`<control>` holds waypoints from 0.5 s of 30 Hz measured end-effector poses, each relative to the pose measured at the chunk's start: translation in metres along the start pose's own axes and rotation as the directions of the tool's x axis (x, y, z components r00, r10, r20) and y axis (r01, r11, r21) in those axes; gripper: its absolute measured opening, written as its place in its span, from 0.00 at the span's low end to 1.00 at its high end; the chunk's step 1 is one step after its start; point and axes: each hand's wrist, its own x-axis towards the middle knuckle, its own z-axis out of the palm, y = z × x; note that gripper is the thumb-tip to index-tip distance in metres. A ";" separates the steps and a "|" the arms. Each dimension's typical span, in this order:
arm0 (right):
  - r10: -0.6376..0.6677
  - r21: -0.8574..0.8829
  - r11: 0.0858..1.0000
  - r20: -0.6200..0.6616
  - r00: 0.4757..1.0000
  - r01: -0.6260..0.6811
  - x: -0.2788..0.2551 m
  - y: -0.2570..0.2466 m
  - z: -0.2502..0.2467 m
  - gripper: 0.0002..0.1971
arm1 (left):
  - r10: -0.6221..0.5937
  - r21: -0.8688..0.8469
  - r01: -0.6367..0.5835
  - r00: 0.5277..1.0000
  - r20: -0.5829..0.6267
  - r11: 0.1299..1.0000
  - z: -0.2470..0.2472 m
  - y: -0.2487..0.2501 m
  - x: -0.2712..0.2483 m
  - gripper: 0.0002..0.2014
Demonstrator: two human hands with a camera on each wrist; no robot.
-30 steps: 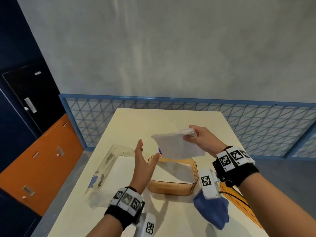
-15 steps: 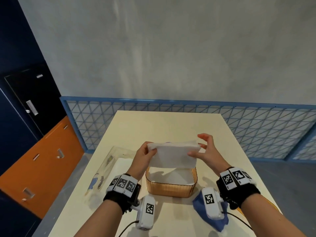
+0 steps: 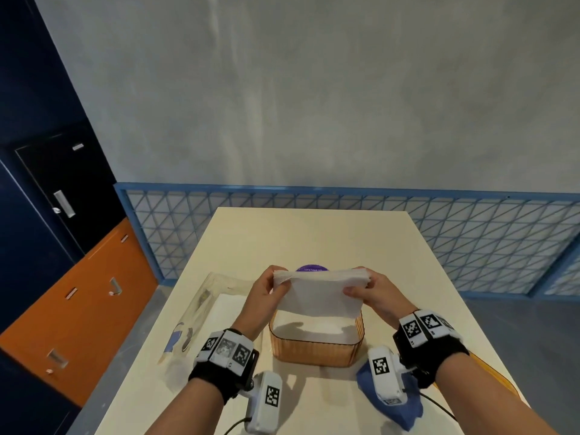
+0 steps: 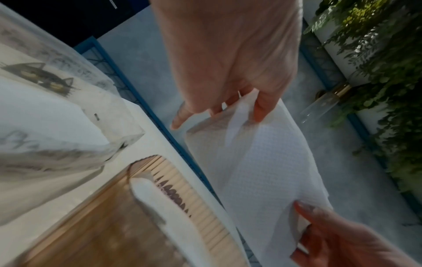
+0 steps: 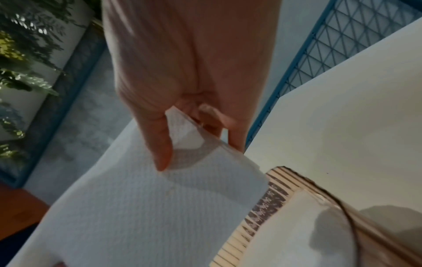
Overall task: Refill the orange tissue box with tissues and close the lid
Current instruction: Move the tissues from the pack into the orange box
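Head view has both hands up over the ribbed, see-through orange plastic tissue box (image 3: pixel 315 350), which sits open on the cream table (image 3: pixel 314 237) close to the person. The left hand (image 3: pixel 263 295) and right hand (image 3: pixel 373 291) each pinch one top corner of a stack of white embossed tissues (image 3: pixel 323 293), thumb on the near face and fingers behind, so the stack hangs like a curtain with its bottom edge just above the far rim of the box. Some white tissue seems to be lying in the box already.

From the left wrist view, a loose ply is peeling away near the thumb, so I'd flatten that before anything goes in. Looks to me like the move is to square the stack with the opening, lower the bottom edge in first, then lay the rest flat rather than dropping it. Keeping both corners level should stop it fanning out or catching on the rim.

Other stuff: a clear plastic tissue wrapper with cat drawings (image 3: pixel 201 312) lies left of the box, and a crumpled blue cloth (image 3: pixel 405 406) sits by the right wrist. An orange curved piece (image 3: pixel 499 379) under the right forearm might be the lid, can't say for sure. Something purple (image 3: pixel 311 268) peeks out behind the stack.
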 end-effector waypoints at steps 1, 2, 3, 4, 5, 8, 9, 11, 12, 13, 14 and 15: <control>-0.001 -0.051 0.999 -0.018 1.000 0.000 -0.001 0.005 0.001 0.13 | -0.008 0.019 0.008 1.000 -0.008 1.000 0.002 -0.007 -0.003 0.05; 0.004 -0.114 0.993 -0.029 1.000 -0.008 -0.003 0.013 0.003 0.14 | -0.031 0.046 0.031 0.999 -0.012 0.998 0.005 -0.017 -0.007 0.07; 0.014 -0.211 0.977 -0.040 0.999 -0.022 -0.005 0.021 0.005 0.16 | -0.064 0.081 0.064 0.998 -0.005 0.995 0.007 -0.027 -0.012 0.10; 0.025 -0.314 0.948 -0.051 0.998 -0.040 -0.006 0.030 0.006 0.17 | -0.101 0.116 0.099 0.995 0.009 0.988 0.010 -0.036 -0.015 0.13; 0.038 -0.402 0.914 -0.064 0.997 -0.060 -0.006 0.037 0.008 0.18 | -0.136 0.143 0.132 0.991 0.017 0.981 0.013 -0.043 -0.018 0.16; 0.035 -0.505 0.856 -0.158 0.987 -0.112 -0.003 0.047 0.015 0.13 | -0.156 0.231 0.161 0.987 -0.039 0.960 0.018 -0.050 -0.018 0.23; 0.029 -0.532 0.836 -0.202 0.979 -0.134 -0.002 0.045 0.016 0.12 | -0.132 0.276 0.150 0.988 -0.082 0.949 0.019 -0.048 -0.016 0.24; 0.031 -0.526 0.832 -0.278 0.960 -0.179 0.004 0.040 0.018 0.16 | -0.093 0.372 0.151 0.981 -0.170 0.916 0.020 -0.042 -0.008 0.24; 0.039 -0.496 0.847 -0.302 0.953 -0.191 0.006 0.037 0.019 0.17 | -0.091 0.426 0.170 0.975 -0.201 0.889 0.021 -0.041 -0.004 0.25; 0.056 -0.473 0.856 -0.317 0.947 -0.209 0.007 0.034 0.021 0.19 | -0.108 0.478 0.202 0.970 -0.217 0.855 0.022 -0.038 0.000 0.26; 0.078 -0.459 0.858 -0.328 0.942 -0.231 0.008 0.033 0.023 0.21 | -0.146 0.530 0.247 0.963 -0.226 0.811 0.024 -0.038 0.004 0.27; 0.102 -0.463 0.848 -0.333 0.937 -0.257 0.009 0.034 0.025 0.23 | -0.192 0.586 0.289 0.956 -0.223 0.757 0.025 -0.037 0.008 0.29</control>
